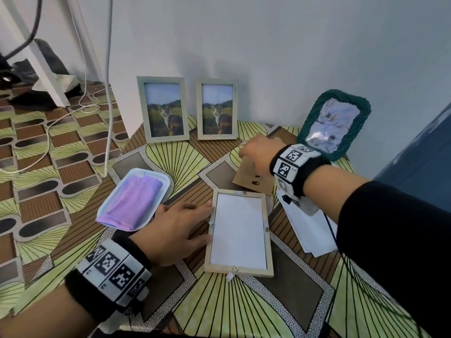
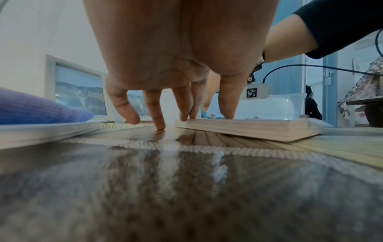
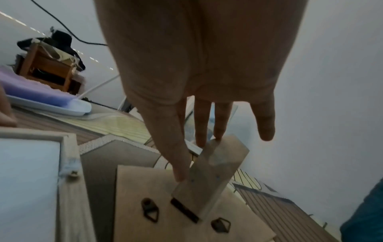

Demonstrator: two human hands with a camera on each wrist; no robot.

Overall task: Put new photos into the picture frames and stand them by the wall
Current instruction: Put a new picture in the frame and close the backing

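Note:
A light wooden picture frame (image 1: pixel 266 230) lies face down on the patterned table (image 1: pixel 219 313), with a white sheet (image 1: pixel 239 232) in its opening. My left hand (image 1: pixel 192 223) rests flat beside it, fingertips (image 2: pixel 226 113) pressing on the frame's (image 2: pixel 244 129) left edge. Behind it lies the brown backing board (image 1: pixel 246 180) with its stand leg (image 3: pixel 211 172) raised. My right hand (image 1: pixel 258 154) reaches over it; in the right wrist view its straight fingers (image 3: pixel 180 170) touch that leg, thumb apart. Two frames with cat photos (image 1: pixel 163 109) (image 1: pixel 217 109) stand against the wall.
A white tray (image 1: pixel 105 206) with a folded purple cloth (image 1: pixel 136 198) sits just left of my left hand. Loose white sheets (image 1: pixel 310 230) lie right of the frame. A green woven frame (image 1: pixel 314 113) leans at the back right. Cables (image 1: pixel 73 113) trail on the floor at left.

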